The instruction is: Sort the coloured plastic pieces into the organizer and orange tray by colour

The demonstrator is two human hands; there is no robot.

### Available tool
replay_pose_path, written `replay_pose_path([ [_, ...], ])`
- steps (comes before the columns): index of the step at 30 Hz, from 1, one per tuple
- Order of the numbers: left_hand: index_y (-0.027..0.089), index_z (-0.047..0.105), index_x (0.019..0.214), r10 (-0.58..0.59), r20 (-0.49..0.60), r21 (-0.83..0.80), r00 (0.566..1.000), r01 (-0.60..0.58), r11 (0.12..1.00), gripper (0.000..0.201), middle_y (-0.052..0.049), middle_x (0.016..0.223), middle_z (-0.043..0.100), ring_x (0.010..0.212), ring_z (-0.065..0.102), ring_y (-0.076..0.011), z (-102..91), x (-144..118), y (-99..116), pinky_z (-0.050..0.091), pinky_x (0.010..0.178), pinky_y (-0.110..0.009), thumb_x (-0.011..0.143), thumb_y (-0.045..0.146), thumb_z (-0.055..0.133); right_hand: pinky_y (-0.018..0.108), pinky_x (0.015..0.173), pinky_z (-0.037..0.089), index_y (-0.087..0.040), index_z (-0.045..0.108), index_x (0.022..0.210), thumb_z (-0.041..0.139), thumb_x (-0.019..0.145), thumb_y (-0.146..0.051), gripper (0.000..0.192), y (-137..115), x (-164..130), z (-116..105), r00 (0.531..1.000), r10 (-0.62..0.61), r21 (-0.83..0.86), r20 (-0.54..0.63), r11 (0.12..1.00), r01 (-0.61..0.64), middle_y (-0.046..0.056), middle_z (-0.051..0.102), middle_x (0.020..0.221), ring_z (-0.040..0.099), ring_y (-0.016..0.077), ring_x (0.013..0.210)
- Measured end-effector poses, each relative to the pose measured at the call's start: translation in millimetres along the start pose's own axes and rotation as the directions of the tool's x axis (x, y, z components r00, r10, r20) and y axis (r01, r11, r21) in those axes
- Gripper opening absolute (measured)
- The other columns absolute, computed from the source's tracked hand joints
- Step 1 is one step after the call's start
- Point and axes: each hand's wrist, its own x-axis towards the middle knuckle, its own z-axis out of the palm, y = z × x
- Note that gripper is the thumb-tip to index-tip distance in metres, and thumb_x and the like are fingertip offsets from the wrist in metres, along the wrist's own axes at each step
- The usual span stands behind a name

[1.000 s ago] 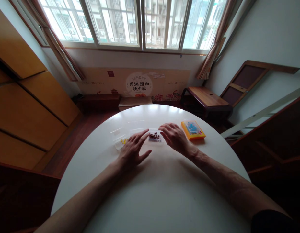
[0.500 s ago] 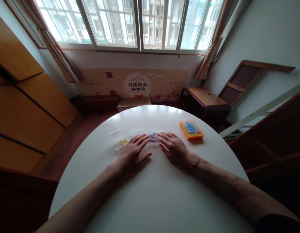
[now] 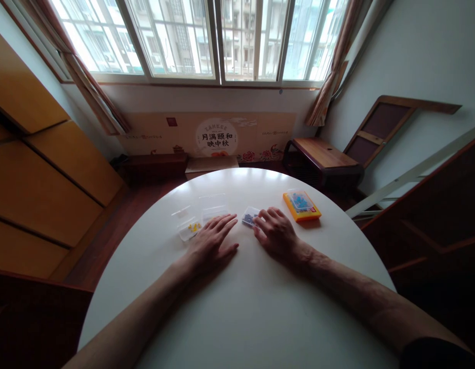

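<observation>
On the round white table (image 3: 245,307), toward its far edge, the left hand (image 3: 210,246) lies flat and empty, fingers spread, just short of an open clear box (image 3: 212,211). The right hand (image 3: 276,233), fingers curled, touches a small clear case (image 3: 250,217) of dark bits. An orange box (image 3: 301,205) sits nearer the far right edge, and a clear box with yellow bits (image 3: 187,228) lies left.

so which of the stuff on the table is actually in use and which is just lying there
In use:
right hand, fingers on the small clear box of dark bits
left hand, flat on the white table

Lying about:
open clear box with yellow bits
empty clear box
orange box
</observation>
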Motion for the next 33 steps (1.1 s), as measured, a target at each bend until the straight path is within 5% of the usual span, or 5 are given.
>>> replay_pose_path([
  [5,0.026,0.042,0.17,-0.013,-0.011,-0.012,1.0,0.013,1.0,0.07,-0.012,0.17,0.053,0.156,0.05,-0.0349,1.3,0,0,0.045,0.13,-0.057,0.106,0.044,0.066,0.063,0.124,0.044,-0.022,0.073,0.116,0.066,0.105,-0.028,0.015,11,-4,-5,0.991,0.112,0.017,-0.078,0.994,-0.111,0.012,0.072,0.114,0.064,0.0335,0.115],
  [11,0.026,0.045,0.168,-0.014,0.001,-0.018,1.0,0.014,1.0,0.067,-0.011,0.168,0.055,0.155,0.051,-0.0346,2.5,1,-1,0.046,0.129,-0.056,0.107,0.044,0.065,0.05,0.125,0.05,-0.021,0.067,0.145,0.059,0.107,-0.022,0.038,28,-11,-15,0.966,-0.248,0.229,0.07,0.947,0.226,0.01,0.064,0.157,0.058,0.029,0.147],
  [19,0.026,0.047,0.165,-0.016,0.031,-0.016,0.999,0.016,1.0,0.062,-0.011,0.169,0.054,0.154,0.052,-0.0341,1.3,2,-1,0.047,0.128,-0.056,0.108,0.045,0.062,0.058,0.12,0.052,-0.016,0.058,0.158,0.066,0.103,-0.033,0.058,36,-19,-6,0.996,-0.002,0.083,0.086,0.997,-0.005,0.017,0.061,0.161,0.058,0.0376,0.143],
  [33,0.029,0.05,0.165,-0.008,0.009,-0.049,1.0,0.008,0.999,0.063,-0.011,0.166,0.057,0.151,0.055,-0.0352,2.3,2,-1,0.048,0.128,-0.058,0.107,0.046,0.064,0.062,0.12,0.047,-0.009,0.052,0.158,0.066,0.101,-0.041,0.067,43,-12,7,0.97,0.239,-0.034,0.051,0.971,-0.237,0.023,0.058,0.16,0.055,0.0438,0.141],
])
